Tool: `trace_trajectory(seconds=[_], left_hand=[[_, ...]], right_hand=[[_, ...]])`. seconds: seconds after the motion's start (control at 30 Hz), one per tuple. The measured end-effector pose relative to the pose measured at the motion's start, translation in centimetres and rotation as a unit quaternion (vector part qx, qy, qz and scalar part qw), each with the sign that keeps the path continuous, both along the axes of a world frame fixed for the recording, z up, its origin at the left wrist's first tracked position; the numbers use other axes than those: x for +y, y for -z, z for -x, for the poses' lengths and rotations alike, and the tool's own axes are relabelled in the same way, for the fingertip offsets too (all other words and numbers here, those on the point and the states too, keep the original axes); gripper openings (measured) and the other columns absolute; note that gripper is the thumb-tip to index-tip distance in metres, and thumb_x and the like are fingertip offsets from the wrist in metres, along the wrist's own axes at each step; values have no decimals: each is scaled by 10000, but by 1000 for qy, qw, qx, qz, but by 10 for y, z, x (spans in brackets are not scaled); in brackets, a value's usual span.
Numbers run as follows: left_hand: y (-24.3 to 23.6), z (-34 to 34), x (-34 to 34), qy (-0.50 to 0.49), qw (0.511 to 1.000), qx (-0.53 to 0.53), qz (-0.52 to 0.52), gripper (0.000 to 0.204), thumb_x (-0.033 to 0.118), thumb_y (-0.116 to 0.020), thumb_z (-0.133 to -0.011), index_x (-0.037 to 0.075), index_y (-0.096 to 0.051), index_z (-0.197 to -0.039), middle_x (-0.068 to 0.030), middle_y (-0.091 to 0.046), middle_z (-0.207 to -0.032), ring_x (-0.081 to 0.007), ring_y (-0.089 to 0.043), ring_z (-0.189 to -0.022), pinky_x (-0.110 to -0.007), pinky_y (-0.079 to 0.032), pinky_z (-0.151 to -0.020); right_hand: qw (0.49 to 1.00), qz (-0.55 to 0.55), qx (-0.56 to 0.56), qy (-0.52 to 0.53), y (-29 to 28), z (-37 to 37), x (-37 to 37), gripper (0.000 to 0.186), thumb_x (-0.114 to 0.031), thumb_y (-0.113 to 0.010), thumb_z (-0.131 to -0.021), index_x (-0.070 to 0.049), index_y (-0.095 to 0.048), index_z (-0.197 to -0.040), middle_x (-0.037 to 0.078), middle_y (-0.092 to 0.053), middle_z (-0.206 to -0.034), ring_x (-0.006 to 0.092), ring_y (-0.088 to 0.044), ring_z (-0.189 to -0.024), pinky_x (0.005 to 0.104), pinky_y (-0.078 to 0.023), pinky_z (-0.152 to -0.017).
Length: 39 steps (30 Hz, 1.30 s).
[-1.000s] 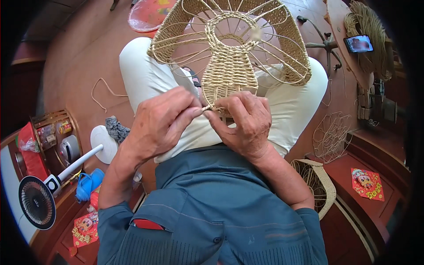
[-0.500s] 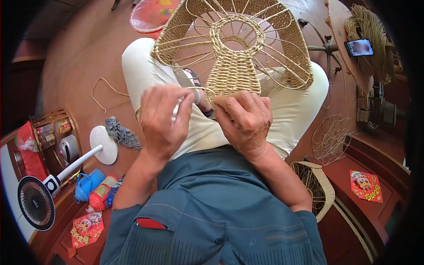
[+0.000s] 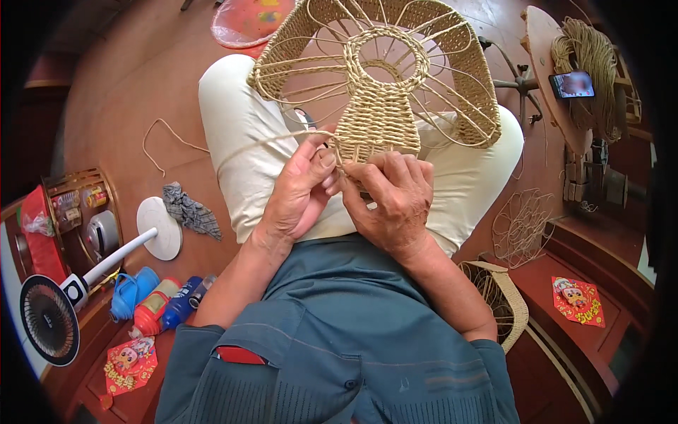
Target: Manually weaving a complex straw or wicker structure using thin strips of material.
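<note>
A woven straw piece with a round ring, a tapering woven panel and a curved outer band rests across my thighs. My left hand is at the panel's lower left corner, thumb and fingers closed on a straw cord. The cord trails left over my thigh. Close beside it, my right hand pinches the panel's lower edge, thumb and forefinger near the same corner. Its other fingers curl over the edge and hide part of it. What lies between the fingertips is partly hidden.
Left are a white-based fan, a crumpled cloth, a blue bottle and a wooden rack. Right, a stool bears coiled cord and a phone; loose cord and another woven piece lie nearer me.
My left hand has turned palm up and moved right to the panel's corner, drawing the cord across my thigh. My right hand stays at the edge. The view has shifted slightly.
</note>
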State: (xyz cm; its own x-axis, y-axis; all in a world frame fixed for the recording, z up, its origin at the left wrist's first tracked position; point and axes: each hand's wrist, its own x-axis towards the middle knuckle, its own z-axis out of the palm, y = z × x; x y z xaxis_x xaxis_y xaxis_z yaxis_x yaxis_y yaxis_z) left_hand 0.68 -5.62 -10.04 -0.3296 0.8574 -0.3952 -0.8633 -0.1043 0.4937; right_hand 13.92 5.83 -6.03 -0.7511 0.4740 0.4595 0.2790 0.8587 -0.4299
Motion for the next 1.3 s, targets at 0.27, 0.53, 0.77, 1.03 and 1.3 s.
trace_trajectory(seconds=[0.27, 0.53, 0.77, 1.03, 1.3], left_hand=[[-13, -1, -14, -18, 997, -64, -31, 626, 131, -664, -1081, 56, -366, -1626, -18, -613, -1138, -81, -541, -842, -252, -486, -761], [-33, 2, -10, -25, 987, -161, 10, 505, 108, -673, -1031, 48, -502, -1502, 25, -579, -977, -53, -443, -671, -222, -390, -583], [-56, 21, -26, -25, 964, 224, 139, 463, 150, -686, -1036, 33, -520, -1452, -10, -630, -1050, -27, -470, -692, -208, -400, -595], [-24, 13, -2, 19, 982, 166, 92, 542, 145, -709, -1047, 38, -475, -1524, -29, -647, -992, -49, -533, -740, -210, -430, -624], [-86, 33, -77, -65, 987, 113, 93, 522, 187, -619, -1108, -9, -453, -1562, 89, -372, -790, -20, -367, -641, -201, -332, -599]], right_hand=[[1000, -2, 17, 1, 1, 2, 1, 124, -205, -844, -835, -208, -741, -903, -29, -617, -894, 188, -608, -816, 385, -386, -777], [1000, -19, 16, 8, 1, 4, -1, 153, -215, -854, -817, -205, -711, -871, -26, -607, -893, 197, -592, -815, 396, -378, -764], [1000, -18, 4, 4, 3, 6, -1, 188, -218, -864, -805, -197, -687, -864, -13, -593, -888, 215, -590, -835, 403, -379, -763], [1000, -11, -6, 6, 1, 7, -1, 196, -188, -862, -800, -186, -675, -857, -8, -583, -882, 219, -577, -819, 400, -384, -759], [999, -11, -30, 22, 0, 13, -4, 292, -321, -884, -777, -174, -641, -843, 8, -553, -859, 232, -576, -824, 417, -389, -769]])
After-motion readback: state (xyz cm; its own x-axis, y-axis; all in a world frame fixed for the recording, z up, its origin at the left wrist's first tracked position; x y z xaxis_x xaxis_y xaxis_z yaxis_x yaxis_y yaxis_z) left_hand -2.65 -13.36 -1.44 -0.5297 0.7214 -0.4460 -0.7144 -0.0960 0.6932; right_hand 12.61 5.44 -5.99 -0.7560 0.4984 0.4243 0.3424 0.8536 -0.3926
